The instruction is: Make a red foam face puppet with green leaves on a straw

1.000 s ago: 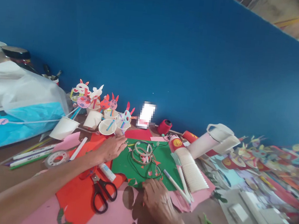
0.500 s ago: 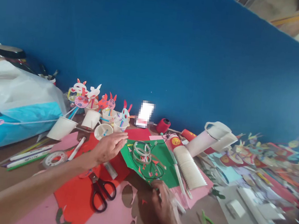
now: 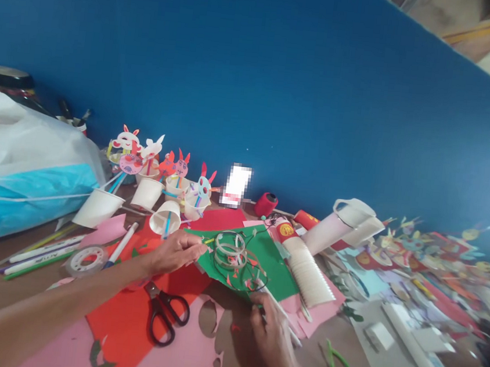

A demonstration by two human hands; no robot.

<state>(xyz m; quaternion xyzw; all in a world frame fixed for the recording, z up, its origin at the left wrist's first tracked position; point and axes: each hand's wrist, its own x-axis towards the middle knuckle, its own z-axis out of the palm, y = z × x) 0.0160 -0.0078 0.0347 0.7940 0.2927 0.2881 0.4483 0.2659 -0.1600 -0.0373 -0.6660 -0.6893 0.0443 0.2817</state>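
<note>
My left hand is closed, its fingertips pinched at the left edge of a green paper sheet; a small pale bit shows at the tips, too small to name. Clear tape rings, dark cord and red paper scraps lie on the sheet. At the sheet's near edge my right hand is curled around a slim white pen, which slants past the fingers over the paper. Black-handled scissors rest on red paper below my left wrist.
White paper cups with paper animal faces on straws stand at the back left. A ribbed white roll, a white jug and a red thread spool are to the right. A green pipe cleaner lies at the front right.
My left fingers have come down and closed at the green sheet's edge. The sheet has shifted slightly. The pen in my right hand now reaches over it. A cup near my left hand has tipped.
</note>
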